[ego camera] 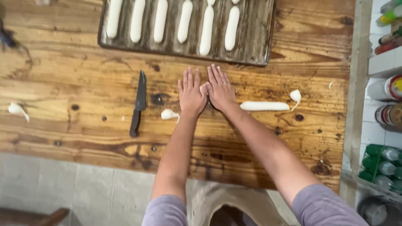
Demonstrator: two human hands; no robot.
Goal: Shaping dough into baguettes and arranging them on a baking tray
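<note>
Desk [63, 67]: bare wood, work happening mid-surface. Tray [259, 37] sits at the far edge, dark and worn, holding six white dough sticks [160, 21] laid parallel with gaps between them; two on the right run past the frame top. Left hand [191, 94] and right hand [220, 90] lie flat, side by side and touching, fingers stretched out straight, gripping nothing; a dough piece [203, 88] shows in the slit between them, pressed to the desk. My read: rolling goes best with even palm pressure, spreading outward so thickness stays uniform. Finished roll [264, 106] lies just right of the right wrist, scrap [295, 96] at its end. Knife [138, 102] left, apart. Small lump [168, 114] near the left wrist.
</note>
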